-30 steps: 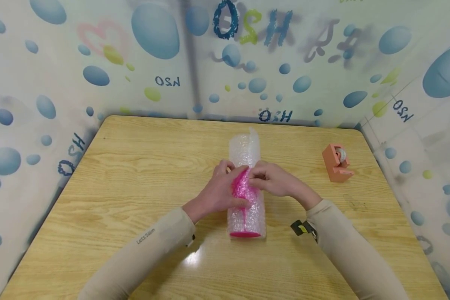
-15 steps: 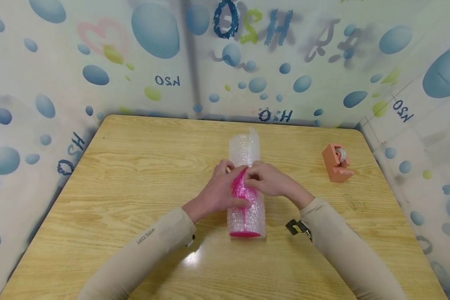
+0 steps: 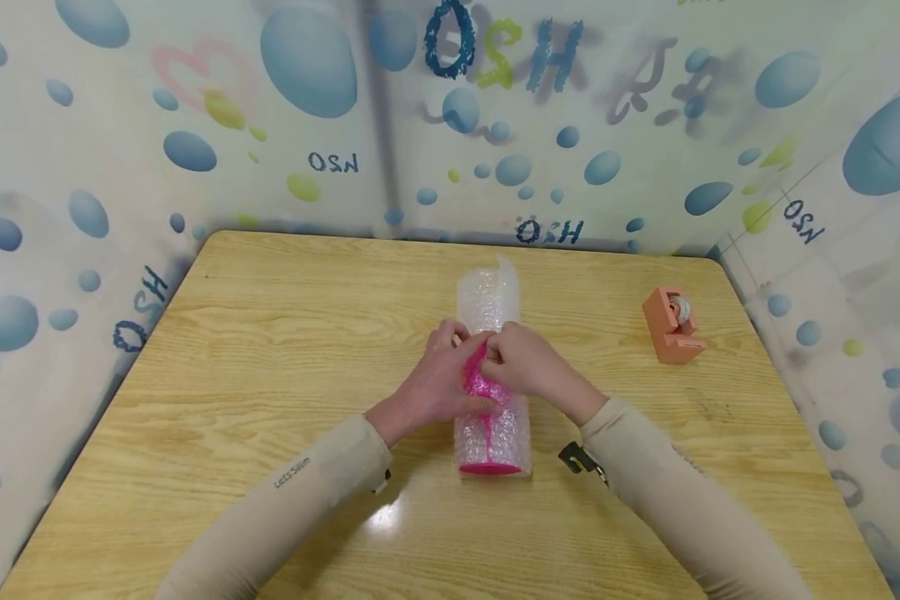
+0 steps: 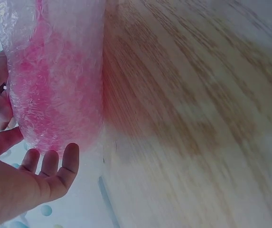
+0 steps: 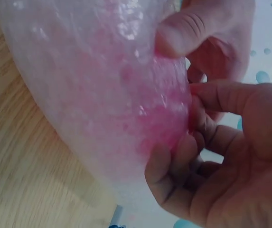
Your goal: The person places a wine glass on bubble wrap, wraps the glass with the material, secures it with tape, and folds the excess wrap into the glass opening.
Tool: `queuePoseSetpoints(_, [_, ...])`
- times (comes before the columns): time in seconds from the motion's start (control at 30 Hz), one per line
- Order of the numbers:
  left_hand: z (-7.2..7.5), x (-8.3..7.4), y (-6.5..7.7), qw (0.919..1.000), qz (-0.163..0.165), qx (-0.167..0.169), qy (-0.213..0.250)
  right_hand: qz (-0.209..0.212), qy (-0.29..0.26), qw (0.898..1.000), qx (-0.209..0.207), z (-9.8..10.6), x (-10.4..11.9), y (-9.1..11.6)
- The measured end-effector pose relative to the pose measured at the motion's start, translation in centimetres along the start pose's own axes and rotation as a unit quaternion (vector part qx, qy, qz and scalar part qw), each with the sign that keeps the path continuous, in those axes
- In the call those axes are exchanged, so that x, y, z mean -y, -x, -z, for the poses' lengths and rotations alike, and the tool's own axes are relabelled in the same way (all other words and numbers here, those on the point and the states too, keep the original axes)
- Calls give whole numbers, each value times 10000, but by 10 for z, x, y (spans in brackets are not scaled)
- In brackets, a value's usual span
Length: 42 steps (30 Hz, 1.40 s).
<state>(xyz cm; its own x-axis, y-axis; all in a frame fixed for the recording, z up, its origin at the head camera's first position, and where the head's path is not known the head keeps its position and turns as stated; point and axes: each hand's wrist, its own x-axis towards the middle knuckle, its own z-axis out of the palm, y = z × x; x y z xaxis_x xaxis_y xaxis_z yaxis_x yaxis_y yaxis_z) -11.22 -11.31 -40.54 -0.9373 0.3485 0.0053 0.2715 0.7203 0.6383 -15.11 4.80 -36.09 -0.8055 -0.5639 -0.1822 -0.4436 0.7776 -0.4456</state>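
Note:
A bundle of bubble wrap [image 3: 487, 296] lies lengthwise on the table, with something bright pink inside. Its near end shows a round pink face [image 3: 490, 469]. From the left, my left hand [image 3: 438, 383] lies across the bundle, thumb and index finger spread and pressing on the wrap. Its other fingers [image 4: 50, 164] bend loosely beside the pink part in the left wrist view. My right hand [image 3: 528, 362] has curled fingers, with thumb and index fingertips pinching at the wrap's surface near the left index tip. The right wrist view shows those fingertips [image 5: 197, 92] right against the pink-tinted wrap.
A coral tape dispenser [image 3: 673, 327] with a roll of tape stands at the right rear of the wooden table [image 3: 270, 333]. Walls printed with blue drops [image 3: 311, 62] close in behind and at both sides. A dark strap piece [image 3: 581, 458] hangs by my right sleeve.
My right hand has slid a little leftward across the wrap towards the left index finger, its forearm following. My left hand and the bundle stay in place.

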Motion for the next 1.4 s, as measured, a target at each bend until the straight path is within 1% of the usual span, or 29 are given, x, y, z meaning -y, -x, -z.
queuePoseSetpoints(0.17, [0,1,1,10000,23,26,58,-373,62,9992,-131,-4,7,0])
queuePoseSetpoints(0.27, [0,1,2,10000,54,32,73,-713,-77,9974,-31,-3,10,-1])
queuePoseSetpoints(0.4, [-1,1,2,9999,108,23,62,-1240,-217,9919,168,0,12,-2])
queuePoseSetpoints(0.47, [-2,2,2,9999,129,31,62,-1391,-211,9897,260,1,11,-3])
queuePoseSetpoints(0.63, [-2,2,2,9999,116,86,23,-1544,-336,9863,477,5,9,-4])
queuePoseSetpoints(0.8, [-1,2,2,9998,119,103,-83,-1561,-452,9851,566,7,6,-6])
queuePoseSetpoints(1.1, [1,2,2,9996,218,86,-149,-1559,-819,9835,421,5,-4,-3])
queuePoseSetpoints(1.27, [1,1,2,9998,150,79,-54,-1495,-960,9836,320,4,-11,1])
queuePoseSetpoints(1.4, [2,0,1,9998,115,137,71,-1601,-1176,9797,283,2,-16,4])
